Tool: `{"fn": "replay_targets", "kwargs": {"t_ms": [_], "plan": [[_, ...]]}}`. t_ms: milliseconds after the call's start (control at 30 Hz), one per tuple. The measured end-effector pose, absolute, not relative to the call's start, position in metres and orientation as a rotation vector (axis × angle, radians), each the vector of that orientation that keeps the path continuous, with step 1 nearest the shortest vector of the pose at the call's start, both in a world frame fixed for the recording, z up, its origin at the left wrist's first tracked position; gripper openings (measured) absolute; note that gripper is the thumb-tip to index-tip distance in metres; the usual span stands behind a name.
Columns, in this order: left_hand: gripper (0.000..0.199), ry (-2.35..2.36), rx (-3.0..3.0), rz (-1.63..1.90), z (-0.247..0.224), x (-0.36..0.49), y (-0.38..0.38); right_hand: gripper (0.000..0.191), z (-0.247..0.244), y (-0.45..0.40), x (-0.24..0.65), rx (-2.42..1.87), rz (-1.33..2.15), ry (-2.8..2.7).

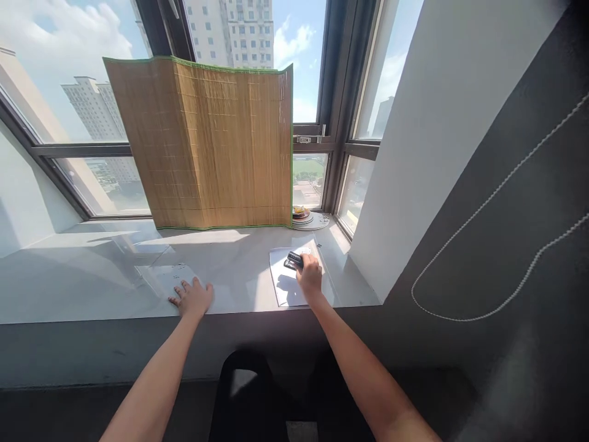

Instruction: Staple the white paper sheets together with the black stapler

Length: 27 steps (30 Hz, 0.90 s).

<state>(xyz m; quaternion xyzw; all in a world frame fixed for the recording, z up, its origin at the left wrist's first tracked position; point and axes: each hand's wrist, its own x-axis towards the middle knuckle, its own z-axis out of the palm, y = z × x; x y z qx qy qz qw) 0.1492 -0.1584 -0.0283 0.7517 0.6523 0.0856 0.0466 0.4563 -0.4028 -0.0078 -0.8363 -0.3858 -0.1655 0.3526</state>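
My right hand [311,276] is closed round a small black stapler-like object [294,260], held just over white paper sheets [289,287] at the right of the window sill. A shadow of the hand and object falls on the paper. Further left, my left hand [193,298] lies with its fingers spread on a pale sheet [172,277] near the sill's front edge, holding nothing. A few small dark marks show on that sheet beyond the fingers.
A bamboo mat with green edging [230,147] stands upright against the window. Behind its right end sit stacked plates [309,219]. The sill [230,264] ends at a slanted wall [414,153]; a beaded cord [488,199] hangs at the right.
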Motion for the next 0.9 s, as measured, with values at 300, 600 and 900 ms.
{"fn": "replay_targets", "kwargs": {"t_ms": [300, 600, 900], "plan": [[0.078, 2.016, 2.324, 0.241, -0.033, 0.149, -0.152, 0.014, -0.029, -0.404, 0.460, -2.336, -0.244, -0.973], [0.076, 2.029, 2.300, 0.247, -0.034, 0.150, -0.151, 0.037, -0.030, -0.438, 0.525, -2.087, -0.294, -0.753], [0.072, 2.017, 2.326, 0.320, -0.043, 0.147, -0.150, 0.023, -0.016, -0.377, 0.616, -1.923, -0.148, -0.894]]}}
